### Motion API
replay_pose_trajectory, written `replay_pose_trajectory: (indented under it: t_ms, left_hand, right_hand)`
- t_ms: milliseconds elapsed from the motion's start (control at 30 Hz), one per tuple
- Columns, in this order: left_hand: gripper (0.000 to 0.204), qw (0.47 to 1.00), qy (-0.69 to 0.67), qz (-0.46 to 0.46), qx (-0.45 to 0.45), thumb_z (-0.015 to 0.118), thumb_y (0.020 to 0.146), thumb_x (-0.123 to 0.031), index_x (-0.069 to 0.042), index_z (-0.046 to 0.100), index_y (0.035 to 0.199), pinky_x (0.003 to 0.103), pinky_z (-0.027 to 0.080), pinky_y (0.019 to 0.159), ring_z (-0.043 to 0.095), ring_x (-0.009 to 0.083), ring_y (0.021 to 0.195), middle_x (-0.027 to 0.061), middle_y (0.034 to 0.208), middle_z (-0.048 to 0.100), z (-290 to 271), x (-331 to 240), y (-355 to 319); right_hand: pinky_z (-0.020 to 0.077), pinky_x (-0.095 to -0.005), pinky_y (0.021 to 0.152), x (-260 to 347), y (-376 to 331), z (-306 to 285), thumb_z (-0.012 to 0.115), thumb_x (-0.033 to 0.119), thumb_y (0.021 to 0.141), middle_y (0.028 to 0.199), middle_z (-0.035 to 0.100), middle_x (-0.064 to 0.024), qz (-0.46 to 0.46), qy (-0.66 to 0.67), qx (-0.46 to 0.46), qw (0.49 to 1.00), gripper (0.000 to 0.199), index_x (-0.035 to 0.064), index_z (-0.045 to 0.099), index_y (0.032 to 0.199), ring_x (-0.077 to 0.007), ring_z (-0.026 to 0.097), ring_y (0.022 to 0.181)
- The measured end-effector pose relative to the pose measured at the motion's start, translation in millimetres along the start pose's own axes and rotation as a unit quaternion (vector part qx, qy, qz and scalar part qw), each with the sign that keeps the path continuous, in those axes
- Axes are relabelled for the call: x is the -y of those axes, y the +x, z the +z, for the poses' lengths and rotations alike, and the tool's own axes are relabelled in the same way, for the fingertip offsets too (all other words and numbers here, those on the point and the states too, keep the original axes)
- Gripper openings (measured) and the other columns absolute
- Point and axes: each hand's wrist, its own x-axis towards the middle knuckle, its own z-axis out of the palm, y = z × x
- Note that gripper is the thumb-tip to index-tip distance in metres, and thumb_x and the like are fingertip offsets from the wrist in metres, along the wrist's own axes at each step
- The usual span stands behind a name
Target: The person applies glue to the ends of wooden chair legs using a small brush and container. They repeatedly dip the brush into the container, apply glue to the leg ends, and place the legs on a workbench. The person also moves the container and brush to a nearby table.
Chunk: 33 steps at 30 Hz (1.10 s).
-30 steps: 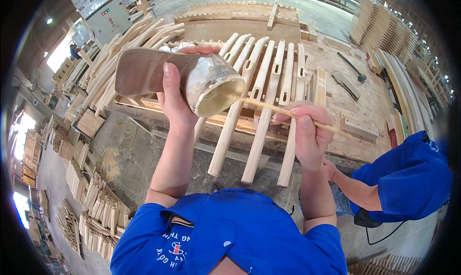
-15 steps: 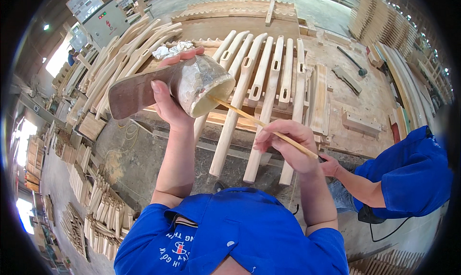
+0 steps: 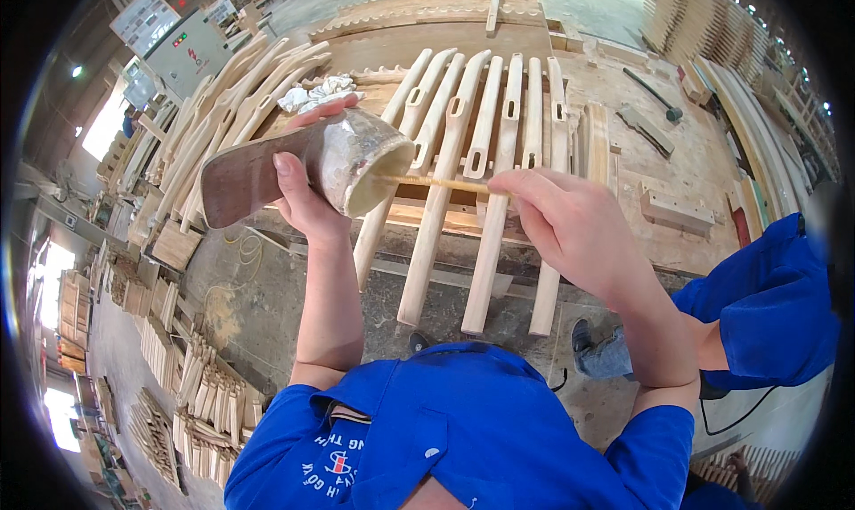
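My left hand is wrapped around a crusted whitish cup, tilted so its open mouth faces right. From the cup's left end juts a flat dark-brown piece, like a handle; how the two join is hidden by my fingers. My right hand pinches a thin light wooden stick, whose far tip is inside the cup's mouth and out of sight. Under and beyond both hands, several pale wooden bars with slots lie side by side, their near ends overhanging the bench edge.
More curved wooden pieces are piled at the left, near a white rag. On the bench rest a hammer and a wooden block. A co-worker in a blue shirt stands close on my right.
My right hand has moved up and to the right, turning back-upward, and the stick now lies nearly level. The cup has shifted slightly left. The co-worker's hand is now hidden behind my right arm.
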Motion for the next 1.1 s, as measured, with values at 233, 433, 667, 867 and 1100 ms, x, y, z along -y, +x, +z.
replay_pose_trajectory:
  t_ms: [233, 433, 667, 867, 1100]
  left_hand:
    - [0.068, 1.0, -0.021, -0.009, -0.019, 0.031, 0.093, -0.055, 0.008, 0.052, 0.113, 0.046, 0.041, 0.095, 0.056, 0.0367, 0.108, 0.0233, 0.109, 0.058, -1, 4, 0]
    - [0.066, 0.997, 0.004, 0.035, -0.062, 0.031, 0.094, -0.053, 0.006, 0.051, 0.113, 0.049, 0.041, 0.096, 0.055, 0.0367, 0.109, 0.0223, 0.11, 0.057, 3, 7, -2]
    - [0.064, 0.991, 0.01, 0.087, -0.104, 0.029, 0.095, -0.053, 0.005, 0.049, 0.113, 0.049, 0.041, 0.097, 0.053, 0.0353, 0.112, 0.0204, 0.112, 0.056, 8, 20, -7]
    - [0.059, 0.992, -0.07, -0.012, -0.099, 0.033, 0.095, -0.053, 0.0, 0.048, 0.116, 0.045, 0.039, 0.1, 0.05, 0.0325, 0.116, 0.0171, 0.114, 0.055, 19, 24, -18]
    - [0.045, 0.879, -0.286, -0.295, -0.24, 0.032, 0.099, -0.043, -0.006, 0.045, 0.121, 0.044, 0.04, 0.1, 0.051, 0.0289, 0.116, 0.014, 0.119, 0.055, 36, 43, -37]
  right_hand:
    - [0.0486, -0.0307, 0.06, 2, 14, 4, 0.063, 0.008, 0.071, 0.076, 0.059, -0.0007, -0.087, -0.129, -0.04, 0.987, 0.023, 0.0124, 0.065, 0.093, -0.0186, 0.058, 0.071]
    - [0.0497, -0.0331, 0.06, 3, 6, 15, 0.063, 0.008, 0.073, 0.077, 0.061, -0.0031, -0.045, -0.119, -0.064, 0.99, 0.023, 0.0103, 0.065, 0.096, -0.0202, 0.06, 0.072]
    - [0.0494, -0.0322, 0.061, 3, -7, 36, 0.057, 0.005, 0.081, 0.076, 0.064, -0.0089, 0.07, 0.111, 0.005, 0.991, 0.022, 0.0038, 0.065, 0.102, -0.0237, 0.062, 0.068]
    - [0.046, -0.0245, 0.06, -26, -6, 30, 0.051, 0.005, 0.086, 0.071, 0.062, -0.0051, 0.22, 0.358, 0.124, 0.899, 0.024, -0.0023, 0.064, 0.104, -0.0083, 0.057, 0.066]
    - [0.0475, -0.0226, 0.065, -47, -10, 22, 0.057, 0.004, 0.083, 0.081, 0.062, -0.0069, 0.192, 0.239, 0.015, 0.952, 0.018, -0.002, 0.062, 0.099, -0.0109, 0.058, 0.072]
